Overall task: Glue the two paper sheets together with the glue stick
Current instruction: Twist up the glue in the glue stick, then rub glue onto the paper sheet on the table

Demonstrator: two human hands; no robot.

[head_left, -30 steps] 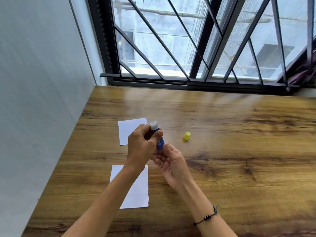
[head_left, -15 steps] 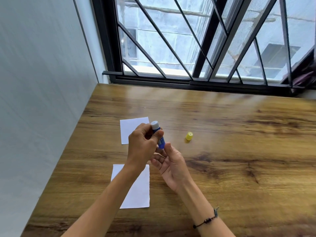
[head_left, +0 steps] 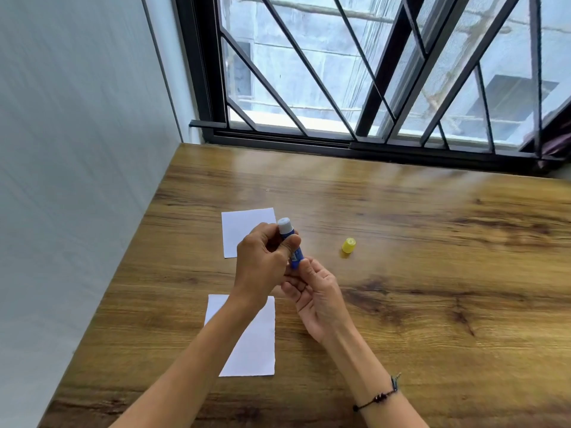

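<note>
A: Glue stick [head_left: 290,242]?
B: Uncapped, tilting above the wooden table [head_left: 432,273]. Left hand [head_left: 262,261] is gripping its barrel; right hand [head_left: 318,295] is pinching its bottom end.
A: Cap? Sheets?
B: Yellow cap [head_left: 348,245] is lying right of the hands. Far sheet [head_left: 244,230] and near sheet [head_left: 250,344] are lying apart, partly under the left arm.

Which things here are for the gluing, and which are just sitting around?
For the gluing:
- glue stick, held by the left hand and right hand
- far paper sheet
- near paper sheet
- yellow cap, off and standing on the table

Just there:
- window bars
- wall
- bracelet
</note>
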